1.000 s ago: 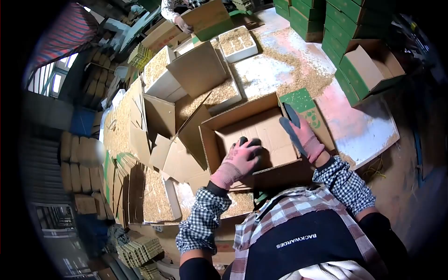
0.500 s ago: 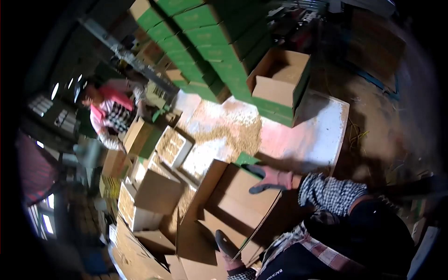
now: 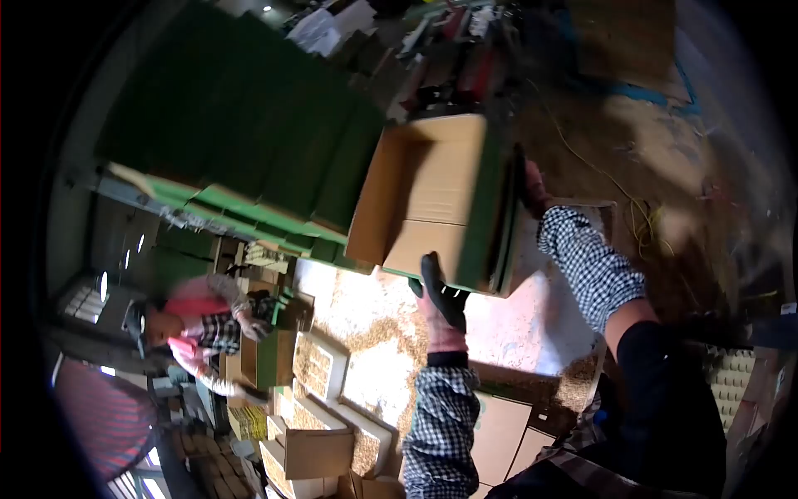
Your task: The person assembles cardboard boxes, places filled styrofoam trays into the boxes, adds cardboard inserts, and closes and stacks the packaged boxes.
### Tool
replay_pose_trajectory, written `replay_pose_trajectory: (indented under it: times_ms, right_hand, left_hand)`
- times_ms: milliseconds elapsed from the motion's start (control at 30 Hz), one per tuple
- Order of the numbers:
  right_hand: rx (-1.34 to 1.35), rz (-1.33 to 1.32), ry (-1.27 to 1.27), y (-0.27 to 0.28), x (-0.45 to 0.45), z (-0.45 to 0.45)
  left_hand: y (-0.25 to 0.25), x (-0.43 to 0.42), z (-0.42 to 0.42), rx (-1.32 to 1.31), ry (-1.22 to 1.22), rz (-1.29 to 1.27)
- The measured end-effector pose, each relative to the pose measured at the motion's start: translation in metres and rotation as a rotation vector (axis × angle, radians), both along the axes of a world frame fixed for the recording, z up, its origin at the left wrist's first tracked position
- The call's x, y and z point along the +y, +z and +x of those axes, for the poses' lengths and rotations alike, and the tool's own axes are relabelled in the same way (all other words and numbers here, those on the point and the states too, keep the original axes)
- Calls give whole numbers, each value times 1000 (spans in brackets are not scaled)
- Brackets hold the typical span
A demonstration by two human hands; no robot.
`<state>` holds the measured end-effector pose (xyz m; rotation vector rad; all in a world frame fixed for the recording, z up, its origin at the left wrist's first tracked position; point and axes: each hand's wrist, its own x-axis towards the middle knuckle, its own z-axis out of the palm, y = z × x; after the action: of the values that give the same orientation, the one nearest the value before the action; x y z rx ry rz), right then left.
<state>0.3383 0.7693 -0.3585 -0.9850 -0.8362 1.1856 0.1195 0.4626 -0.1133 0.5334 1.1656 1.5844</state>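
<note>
An open green cardboard box (image 3: 440, 166) with a brown inside lies tilted beside the tall green stack. My left hand (image 3: 440, 295), in a pink and dark glove, is at its near lower edge, with fingers against the flap. My right hand (image 3: 533, 183), also gloved, is at the box's right side, and its fingertips are partly hidden behind the edge. The box seems to be between my two hands.
Stacked green boxes (image 3: 249, 125) stand at the left. A co-worker (image 3: 199, 324) handles another green box (image 3: 268, 359). White trays (image 3: 319, 366) with wood shavings lie lower left; a yellow cord (image 3: 636, 212) lies on the floor.
The view has turned right towards the stack. Both hands have left the brown box on the table and are now at the open green box by the stack.
</note>
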Motion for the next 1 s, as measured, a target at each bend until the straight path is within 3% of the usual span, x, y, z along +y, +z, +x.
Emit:
replay_pose_trajectory:
  times_ms: [33, 100, 167, 200, 233, 300, 333, 367, 433, 467, 500, 533, 600, 633, 667, 700, 767, 833, 867, 900, 967, 1000]
  right_hand:
    - [305, -96, 91, -44, 21, -3]
    - [-404, -187, -193, 85, -67, -16]
    - [-80, 35, -200, 26, -45, -7]
    - [79, 145, -185, -5, -34, -4]
    - [-137, 147, -189, 25, -65, 8]
    - [-574, 154, -232, 108, -140, 33]
    - [-746, 209, -238, 124, -183, 43]
    - [-921, 247, -85, 128, -247, 41]
    - [-1255, 352, 609, 136, -377, 17]
    - [-1290, 384, 1009, 156, -434, 0]
    - [-1203, 364, 1230, 172, -472, -15]
    - [-1052, 217, 1125, 167, -480, -23]
    - [-432, -15, 971, 186, -468, -52]
    - [-366, -409, 930, 225, -455, -63]
    - [-216, -583, 925, 250, -447, -63]
    - [-65, -454, 1027, 252, -436, -57]
    - [-250, -164, 1035, 332, -467, -69]
    - [-349, 313, 1051, 333, -475, -81]
    - [-861, 585, 767, 296, -472, -79]
    - [-840, 555, 891, 307, -498, -100]
    - [-326, -211, 1149, 280, -519, -122]
    - [-363, -164, 1135, 265, -530, -136]
  left_hand:
    - [-7, 20, -1, -124, -70, -111]
    - [-10, 19, -16, -146, -179, -239]
    - [20, -9, -13, -196, -180, -263]
    - [32, -34, -16, -95, -144, -253]
    - [35, -70, -26, 4, -83, -259]
    - [34, -178, -48, 873, 126, -175]
    - [41, -241, -49, 1325, 166, -177]
    - [43, -300, -53, 1664, 209, -440]
    - [-42, -440, -57, 1579, 605, -1050]
    - [-89, -462, -25, 1538, 622, -815]
    - [-127, -483, 9, 1590, 393, -879]
    - [-145, -484, 46, 1632, 162, -913]
    - [-56, -448, 49, 1633, -396, -1072]
    - [-17, -446, 26, 1583, -454, -923]
    - [-8, -463, 11, 1720, -335, -757]
    - [3, -477, -4, 1642, -223, -636]
    - [76, -491, -25, 1586, -297, -436]
    - [125, -524, -44, 1130, -445, -117]
    - [137, -535, -49, 1115, -330, -12]
    - [121, -555, -64, 1213, -279, -138]
    - [96, -553, -70, 1235, -214, -251]
    - [69, -561, -65, 1296, -362, -382]
